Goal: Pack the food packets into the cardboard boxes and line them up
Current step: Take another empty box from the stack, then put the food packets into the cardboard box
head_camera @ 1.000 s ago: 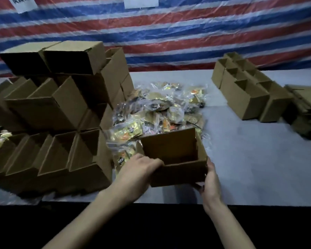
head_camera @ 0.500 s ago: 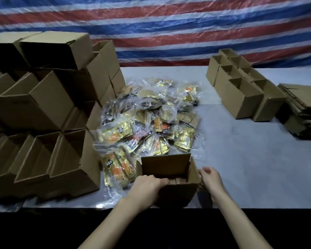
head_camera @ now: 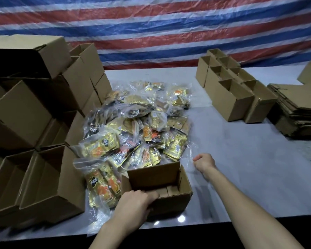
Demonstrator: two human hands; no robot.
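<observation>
A small open cardboard box (head_camera: 171,202) stands upright near the table's front edge, with nothing visible inside. My left hand (head_camera: 135,203) grips its near rim, fingers curled over the edge. Right behind the box and to its left lies a heap of food packets (head_camera: 136,126), gold and orange in clear plastic. My right hand (head_camera: 204,161) hovers to the right of the box, beside the heap's clear plastic edge. Its fingers are curled, and whether they hold any plastic is not visible.
Many open cardboard boxes (head_camera: 25,114) are stacked at the left, some on their sides. A double row of upright boxes (head_camera: 230,99) stands at the back right, beside a stack of flat cardboard (head_camera: 298,114). The grey table (head_camera: 250,168) ends just in front of me; a striped tarp (head_camera: 169,33) hangs behind.
The box came down from in front of the heap onto the table near the front edge. My right hand left the box's right side and moved up toward the packets.
</observation>
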